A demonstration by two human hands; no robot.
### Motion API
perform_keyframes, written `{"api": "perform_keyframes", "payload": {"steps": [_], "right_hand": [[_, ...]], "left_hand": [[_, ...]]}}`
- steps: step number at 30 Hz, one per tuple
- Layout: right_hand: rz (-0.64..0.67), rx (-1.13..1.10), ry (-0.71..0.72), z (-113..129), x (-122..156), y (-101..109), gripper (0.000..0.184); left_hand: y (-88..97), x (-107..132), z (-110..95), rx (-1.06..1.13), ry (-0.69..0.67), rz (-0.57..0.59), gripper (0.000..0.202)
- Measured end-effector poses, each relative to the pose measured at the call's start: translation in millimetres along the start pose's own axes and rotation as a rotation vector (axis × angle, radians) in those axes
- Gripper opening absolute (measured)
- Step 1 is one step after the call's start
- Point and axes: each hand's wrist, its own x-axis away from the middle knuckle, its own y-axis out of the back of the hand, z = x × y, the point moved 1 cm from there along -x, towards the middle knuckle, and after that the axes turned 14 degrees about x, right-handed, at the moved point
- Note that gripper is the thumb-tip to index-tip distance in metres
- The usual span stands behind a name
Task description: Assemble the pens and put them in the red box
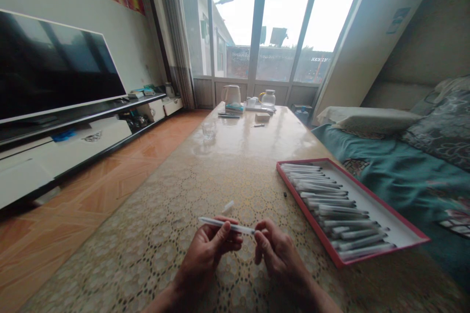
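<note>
My left hand is closed around a thin white pen, which lies level above the table with its left end free. My right hand pinches the pen's right end with curled fingers. A small clear pen cap rests on the table just beyond my hands. To the right, a shallow red-rimmed box holds several white and grey pens laid side by side. A tiny dark bit lies on the table near the box's left edge.
The long table has a lace-patterned cover. At its far end stand a kettle, a glass jug, a drinking glass and small items. A television stands at left, a bed at right.
</note>
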Motion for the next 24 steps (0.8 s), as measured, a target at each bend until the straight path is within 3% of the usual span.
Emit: {"api": "perform_keyframes", "payload": {"steps": [3, 7, 13, 16, 20, 24], "right_hand": [[-0.001, 0.008, 0.004, 0.4, 0.4, -0.3, 0.036], [0.002, 0.025, 0.013, -1.3, 0.2, -2.3, 0.046], [-0.006, 0.015, 0.011, -1.9, 0.2, -1.8, 0.035], [-0.01, 0.053, 0.039, -3.2, 0.7, -2.2, 0.041], [-0.128, 0.199, 0.15, -3.7, 1.5, -4.1, 0.033], [-0.098, 0.22, 0.229, -6.9, 0.8, -6.5, 0.024]], "left_hand": [[-0.3, 1.0, -0.4, 0.0, 0.006, 0.012, 0.021], [-0.7, 1.6, -0.5, -0.009, 0.02, 0.025, 0.02], [0.9, 0.0, -0.7, -0.015, 0.019, 0.018, 0.018], [3.0, -0.7, 0.9, -0.038, 0.013, 0.049, 0.021], [1.3, 0.5, 4.1, -0.176, -0.034, 0.152, 0.022], [-3.6, 2.8, 6.7, -0.367, -0.107, 0.175, 0.022]]}}
